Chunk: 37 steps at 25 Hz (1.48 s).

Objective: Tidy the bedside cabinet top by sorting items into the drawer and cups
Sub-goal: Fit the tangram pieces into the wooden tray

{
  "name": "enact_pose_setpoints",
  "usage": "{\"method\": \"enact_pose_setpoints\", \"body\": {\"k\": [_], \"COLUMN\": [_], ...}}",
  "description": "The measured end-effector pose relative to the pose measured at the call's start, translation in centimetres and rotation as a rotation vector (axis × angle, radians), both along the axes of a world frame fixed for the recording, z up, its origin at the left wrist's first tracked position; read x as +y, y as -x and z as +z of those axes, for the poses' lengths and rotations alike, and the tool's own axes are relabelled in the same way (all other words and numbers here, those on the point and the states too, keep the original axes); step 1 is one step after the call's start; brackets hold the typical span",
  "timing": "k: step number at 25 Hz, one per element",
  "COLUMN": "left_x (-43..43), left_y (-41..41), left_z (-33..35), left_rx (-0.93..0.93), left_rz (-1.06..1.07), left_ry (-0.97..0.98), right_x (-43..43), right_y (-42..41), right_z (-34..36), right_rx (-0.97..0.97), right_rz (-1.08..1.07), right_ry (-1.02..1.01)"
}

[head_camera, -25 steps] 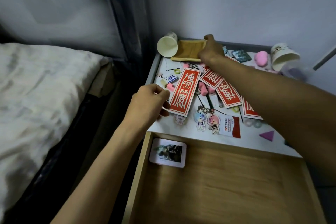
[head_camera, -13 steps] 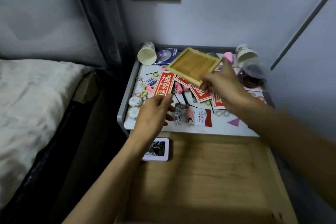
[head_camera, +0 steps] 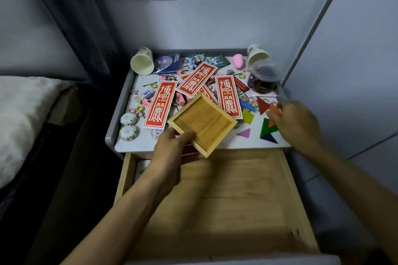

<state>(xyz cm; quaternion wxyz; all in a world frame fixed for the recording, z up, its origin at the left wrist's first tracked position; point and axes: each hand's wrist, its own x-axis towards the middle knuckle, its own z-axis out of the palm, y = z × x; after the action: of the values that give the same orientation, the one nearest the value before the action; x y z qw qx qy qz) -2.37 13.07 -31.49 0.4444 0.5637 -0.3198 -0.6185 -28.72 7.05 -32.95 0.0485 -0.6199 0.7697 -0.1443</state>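
My left hand (head_camera: 175,148) grips a square wooden tray (head_camera: 203,121) by its near corner, holding it tilted over the front edge of the cabinet top (head_camera: 137,146). My right hand (head_camera: 295,122) pinches a small orange piece (head_camera: 274,109) above coloured tangram pieces (head_camera: 268,130) at the right. Red paper slips (head_camera: 159,105) lie scattered across the middle. Two paper cups lie on their sides at the back, one on the left (head_camera: 142,63) and one on the right (head_camera: 257,55). The wooden drawer (head_camera: 215,200) is pulled open below the top.
A clear lidded tub (head_camera: 262,79) stands at the back right. Two patterned round tins (head_camera: 128,126) sit at the left edge, with hair clips, pink erasers and small rings among the slips. The bed (head_camera: 21,118) is on the left, a wall on the right.
The wooden tray passed from my right hand to my left hand and came down toward the front edge. My right hand moved right and picked up an orange piece.
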Motion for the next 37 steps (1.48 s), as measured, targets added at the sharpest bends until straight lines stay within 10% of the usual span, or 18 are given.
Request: {"method": "enact_pose_setpoints", "body": {"k": [6, 18, 37], "left_x": [-0.6, -0.5, -0.6], "left_y": [0.9, 1.0, 1.3], "left_z": [-0.5, -0.6, -1.4], "left_rx": [0.029, 0.06, 0.206], "left_rz": [-0.042, -0.049, -0.063], "left_ry": [-0.045, -0.026, -0.125], "right_x": [-2.3, -2.7, -3.2], "right_y": [-0.8, 0.9, 2.8], "right_z": [-1.7, -0.6, -1.1], "right_rx": [0.277, 0.009, 0.117], "right_rz": [-0.018, 0.013, 0.392], "right_ry": [-0.102, -0.016, -0.341]}}
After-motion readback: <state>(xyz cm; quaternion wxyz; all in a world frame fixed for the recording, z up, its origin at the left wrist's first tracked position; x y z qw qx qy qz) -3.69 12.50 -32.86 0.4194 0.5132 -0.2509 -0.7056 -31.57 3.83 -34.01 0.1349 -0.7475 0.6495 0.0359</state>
